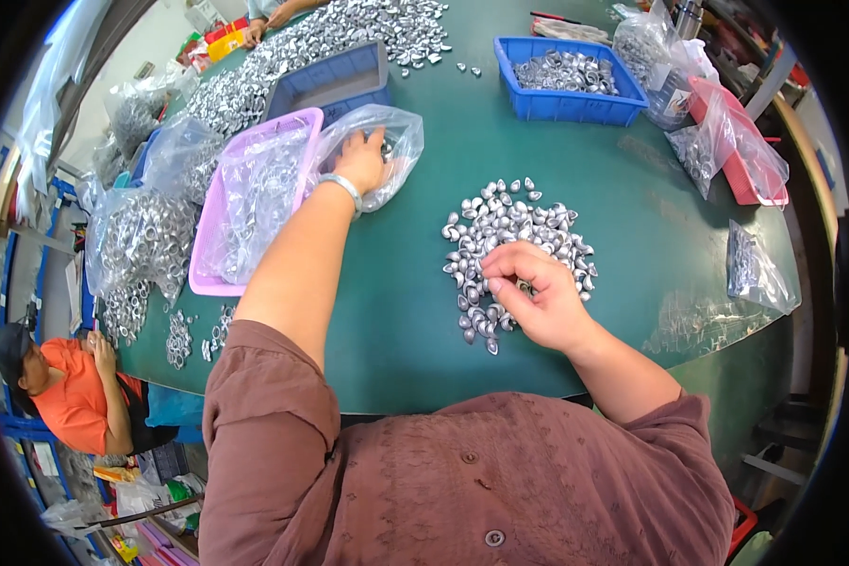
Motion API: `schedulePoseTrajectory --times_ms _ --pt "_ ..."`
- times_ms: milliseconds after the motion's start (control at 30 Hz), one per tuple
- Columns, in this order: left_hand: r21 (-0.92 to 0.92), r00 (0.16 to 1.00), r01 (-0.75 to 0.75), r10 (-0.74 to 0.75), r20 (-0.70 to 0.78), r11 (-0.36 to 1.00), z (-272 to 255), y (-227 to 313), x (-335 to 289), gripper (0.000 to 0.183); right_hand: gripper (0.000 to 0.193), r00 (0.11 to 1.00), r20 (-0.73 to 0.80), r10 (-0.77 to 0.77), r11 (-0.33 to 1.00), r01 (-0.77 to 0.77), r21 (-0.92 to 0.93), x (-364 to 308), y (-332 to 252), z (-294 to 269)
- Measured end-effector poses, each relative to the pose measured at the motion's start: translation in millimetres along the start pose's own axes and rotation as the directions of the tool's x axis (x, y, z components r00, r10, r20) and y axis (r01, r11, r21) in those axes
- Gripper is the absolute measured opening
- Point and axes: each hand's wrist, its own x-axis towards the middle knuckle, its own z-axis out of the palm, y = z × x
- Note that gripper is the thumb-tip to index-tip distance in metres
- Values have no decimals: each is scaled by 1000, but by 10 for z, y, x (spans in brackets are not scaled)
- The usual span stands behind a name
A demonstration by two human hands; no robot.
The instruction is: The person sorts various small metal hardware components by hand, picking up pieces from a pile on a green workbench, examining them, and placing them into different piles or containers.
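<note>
My left hand (363, 162), a bracelet at its wrist, reaches over a clear plastic bag (401, 174) beside the pink tray. Its fingers are spread, and a few small silver pieces show by the fingertips. My right hand (542, 300) is over the near side of a pile of small silver teardrop-shaped metal pieces (514, 222). Thumb and forefinger are pinched together there; what they hold, if anything, is too small to make out. The pink tray (198, 269) contains clear bags of silver parts.
A blue-grey bin (384, 64) stands behind the pink tray, near a large heap of silver pieces (335, 26). At far right are a blue tray (575, 113) and a red basket (747, 179). Bags of rings (146, 236) lie left. A person in orange (74, 391) sits left.
</note>
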Motion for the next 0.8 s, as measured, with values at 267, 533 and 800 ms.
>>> schedulePoseTrajectory --times_ms 267,533,800 --pt "7 982 23 -22 -189 1000 19 188 -18 38 11 999 -32 -24 1000 24 2 -10 -23 -12" --pt "13 937 339 -336 -94 941 -1 402 39 61 12 999 4 34 999 -33 -12 -23 -15 -63" --pt "-41 953 252 -255 -162 967 75 154 89 51 8 999 -5 -51 998 51 -30 -19 15 -15"
